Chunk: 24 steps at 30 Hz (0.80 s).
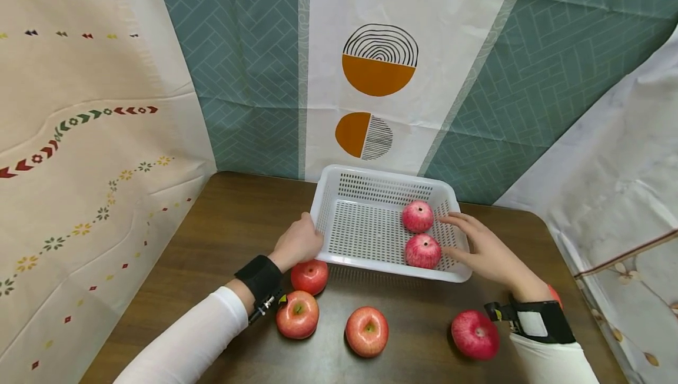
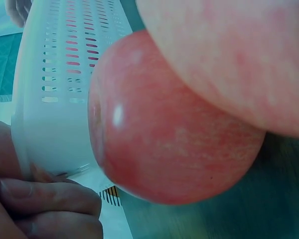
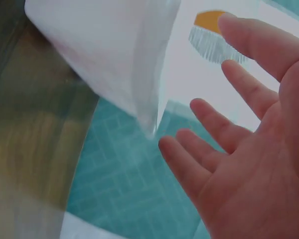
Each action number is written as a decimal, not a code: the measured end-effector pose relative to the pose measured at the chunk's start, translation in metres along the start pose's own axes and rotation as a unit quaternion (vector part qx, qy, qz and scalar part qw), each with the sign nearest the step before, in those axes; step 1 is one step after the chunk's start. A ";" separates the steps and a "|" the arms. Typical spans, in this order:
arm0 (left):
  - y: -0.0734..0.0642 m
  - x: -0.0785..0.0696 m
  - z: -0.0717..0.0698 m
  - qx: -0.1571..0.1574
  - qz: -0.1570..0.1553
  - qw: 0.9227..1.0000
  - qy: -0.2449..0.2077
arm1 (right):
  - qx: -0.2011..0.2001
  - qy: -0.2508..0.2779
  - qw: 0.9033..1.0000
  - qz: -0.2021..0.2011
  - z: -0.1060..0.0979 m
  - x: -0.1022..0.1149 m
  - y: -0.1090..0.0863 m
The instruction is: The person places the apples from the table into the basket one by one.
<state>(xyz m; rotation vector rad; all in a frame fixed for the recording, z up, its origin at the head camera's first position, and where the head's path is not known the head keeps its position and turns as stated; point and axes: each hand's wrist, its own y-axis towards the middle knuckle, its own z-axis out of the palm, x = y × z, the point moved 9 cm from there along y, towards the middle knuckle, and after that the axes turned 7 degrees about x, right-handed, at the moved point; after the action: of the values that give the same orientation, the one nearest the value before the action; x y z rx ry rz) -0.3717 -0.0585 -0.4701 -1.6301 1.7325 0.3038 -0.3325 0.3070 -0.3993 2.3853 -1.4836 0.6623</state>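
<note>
My left hand (image 1: 299, 241) grips the left rim of a white perforated plastic basket (image 1: 371, 264), its fingers curled at the corner in the left wrist view. Two pinkish-red apples, a farther one (image 1: 417, 217) and a nearer one (image 1: 423, 251), sit inside at the basket's right end. Beside them my right hand (image 1: 484, 251) hovers over the right rim, fingers spread. In the right wrist view nothing lies between those fingers (image 3: 209, 119). One red apple (image 1: 309, 278) lies just below my left hand, close to the basket wall; it also fills much of the left wrist view.
On the brown wooden table (image 1: 243, 213), more apples lie in front of the basket: one by my left wrist (image 1: 298, 314), one in the middle (image 1: 367, 331), a darker red one (image 1: 475, 334) at right. A red thing peeks out behind my right wrist. Patterned cloths hang behind.
</note>
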 end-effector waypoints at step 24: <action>0.001 -0.001 -0.001 0.002 0.010 1.000 -0.012 | -0.052 -0.022 0.991 0.123 -0.018 -0.087 -0.114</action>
<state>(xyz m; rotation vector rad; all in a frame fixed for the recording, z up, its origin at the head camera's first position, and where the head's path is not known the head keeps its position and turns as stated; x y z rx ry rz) -0.3734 -0.0582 -0.4695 -1.6000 1.7326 0.3272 -0.2680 0.4332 -0.4249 2.1731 -1.8047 0.5704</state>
